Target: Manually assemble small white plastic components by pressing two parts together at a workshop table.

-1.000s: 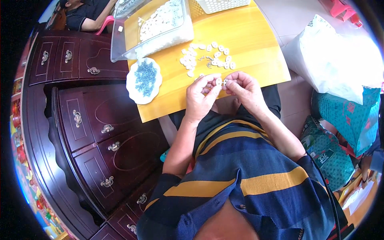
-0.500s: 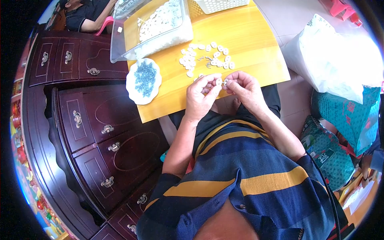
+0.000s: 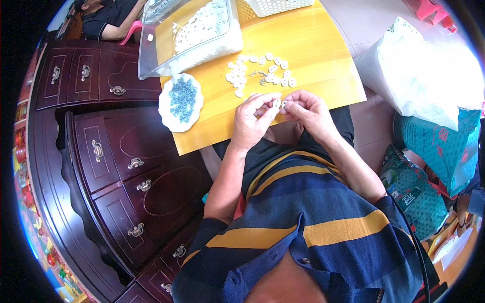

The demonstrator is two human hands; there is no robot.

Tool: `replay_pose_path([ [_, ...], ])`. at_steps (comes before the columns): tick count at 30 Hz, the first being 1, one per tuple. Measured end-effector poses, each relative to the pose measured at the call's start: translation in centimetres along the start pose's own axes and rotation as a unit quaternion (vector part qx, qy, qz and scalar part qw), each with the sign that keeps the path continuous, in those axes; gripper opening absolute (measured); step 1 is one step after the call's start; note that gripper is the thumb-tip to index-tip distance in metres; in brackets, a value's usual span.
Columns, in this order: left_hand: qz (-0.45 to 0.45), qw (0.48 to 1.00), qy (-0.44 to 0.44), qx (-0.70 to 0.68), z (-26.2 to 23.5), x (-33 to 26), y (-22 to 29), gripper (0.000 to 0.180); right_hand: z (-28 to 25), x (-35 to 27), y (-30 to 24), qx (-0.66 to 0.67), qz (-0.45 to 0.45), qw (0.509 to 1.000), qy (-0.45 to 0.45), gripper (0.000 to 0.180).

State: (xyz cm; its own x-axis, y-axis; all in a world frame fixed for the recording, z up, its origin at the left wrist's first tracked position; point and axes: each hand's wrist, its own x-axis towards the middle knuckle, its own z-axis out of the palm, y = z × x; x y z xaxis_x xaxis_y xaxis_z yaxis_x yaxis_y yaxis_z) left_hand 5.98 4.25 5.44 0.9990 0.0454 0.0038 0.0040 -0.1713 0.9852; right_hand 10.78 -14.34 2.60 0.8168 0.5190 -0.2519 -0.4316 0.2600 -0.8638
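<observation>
A person in a navy shirt with yellow stripes sits at the near edge of a yellow wooden table (image 3: 313, 45), both hands raised just above that edge and pressed close together. The left hand (image 3: 251, 121) pinches a small white part (image 3: 276, 103) between thumb and fingertips, and the right hand (image 3: 308, 112) meets it from the other side, its fingertips closed on the same piece or one touching it; which cannot be made out at this size. Just beyond the hands, toward the middle of the table, lies a loose scatter of similar white pieces (image 3: 260, 70). At the table's left edge sits a white dish of small blue-grey metal bits (image 3: 181, 101), and behind it, at the far left corner, a clear plastic tub (image 3: 194, 35) heaped with more white pieces. Left of the table stands a dark red wooden cabinet (image 3: 116, 166) with metal drawer pulls; right of it lies a large white plastic bag (image 3: 419, 76).
</observation>
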Motion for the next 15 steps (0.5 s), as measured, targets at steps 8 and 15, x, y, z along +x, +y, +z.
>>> replay_pose_path([
  [8,0.093,0.988,-0.001,0.124,0.6,0.7,1.4,0.018,-0.2,-0.1,-0.2,0.019,0.01,1.0,-0.003,0.014],
  [15,0.024,0.993,-0.034,0.108,-0.2,0.6,1.3,0.023,0.1,-0.2,-1.2,0.006,0.07,0.997,0.01,0.011],
])
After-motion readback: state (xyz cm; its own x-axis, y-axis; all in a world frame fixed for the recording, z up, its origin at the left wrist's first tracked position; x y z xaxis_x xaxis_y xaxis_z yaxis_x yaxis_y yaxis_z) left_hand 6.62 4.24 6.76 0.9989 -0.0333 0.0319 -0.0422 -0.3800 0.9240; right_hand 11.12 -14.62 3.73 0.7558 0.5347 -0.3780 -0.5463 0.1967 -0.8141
